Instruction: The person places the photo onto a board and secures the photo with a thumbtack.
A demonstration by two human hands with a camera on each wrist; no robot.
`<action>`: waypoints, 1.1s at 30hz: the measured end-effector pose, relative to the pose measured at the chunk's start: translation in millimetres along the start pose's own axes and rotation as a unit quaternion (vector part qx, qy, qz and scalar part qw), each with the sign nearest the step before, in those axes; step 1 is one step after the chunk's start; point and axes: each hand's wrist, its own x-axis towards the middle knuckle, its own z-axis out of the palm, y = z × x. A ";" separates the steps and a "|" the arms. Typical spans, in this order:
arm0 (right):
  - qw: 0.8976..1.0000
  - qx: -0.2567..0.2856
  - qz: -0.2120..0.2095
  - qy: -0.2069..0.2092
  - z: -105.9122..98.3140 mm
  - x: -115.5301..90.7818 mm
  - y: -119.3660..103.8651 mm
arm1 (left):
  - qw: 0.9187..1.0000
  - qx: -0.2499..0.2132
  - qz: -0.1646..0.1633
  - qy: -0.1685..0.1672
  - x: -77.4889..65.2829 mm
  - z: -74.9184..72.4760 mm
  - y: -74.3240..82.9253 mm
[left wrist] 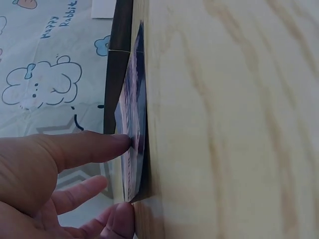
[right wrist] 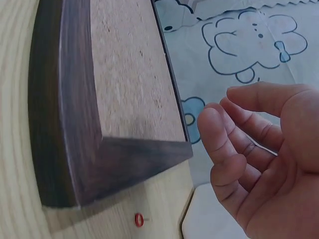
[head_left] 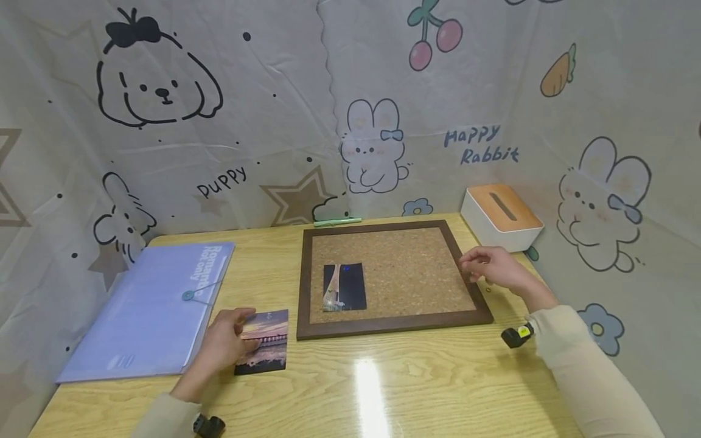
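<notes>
My left hand (head_left: 227, 340) is at the left edge of a sunset photo (head_left: 272, 340) with a purple sky and a pier. In the left wrist view its thumb lies on the photo's face (left wrist: 134, 109) while a fingertip meets the near edge, and the print looks slightly tilted off the table. A brown-framed cork board (head_left: 405, 261) lies to the right. On it is a dark photo (head_left: 352, 289) with a small blue spot near its top. My right hand (head_left: 495, 267) hovers by the board's right side, fingers loosely curled, with nothing visible between them.
A lilac document folder (head_left: 148, 310) with a string closure lies at the left. Behind the board is a green pen (head_left: 338, 222). A white tissue box (head_left: 501, 219) with a wooden lid stands at the back right. A small red ring-shaped item (right wrist: 139, 219) lies near the board.
</notes>
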 end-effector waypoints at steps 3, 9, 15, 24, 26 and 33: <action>1.000 -0.010 -0.001 0.002 -2.5 0.5 5.9 | 1.000 -0.001 -0.004 0.000 -0.3 0.2 1.0; 1.000 -0.008 0.001 0.006 -7.3 -0.5 21.2 | 1.000 -0.019 -0.002 0.001 0.8 -2.7 1.6; 1.000 0.003 0.014 -0.003 -10.3 -5.0 37.1 | 1.000 -0.025 -0.005 -0.006 0.8 -5.8 -2.0; 0.999 -0.029 0.039 -0.008 -10.9 -10.7 54.7 | 0.997 -0.063 -0.039 -0.019 3.7 -14.7 -3.6; 0.998 -0.033 0.045 -0.012 -10.7 -11.9 54.6 | 0.996 -0.071 -0.040 -0.022 5.1 -16.8 -4.4; 0.995 -0.079 0.045 -0.028 -9.5 -11.6 57.8 | 0.993 -0.104 -0.039 -0.035 5.8 -21.3 -3.8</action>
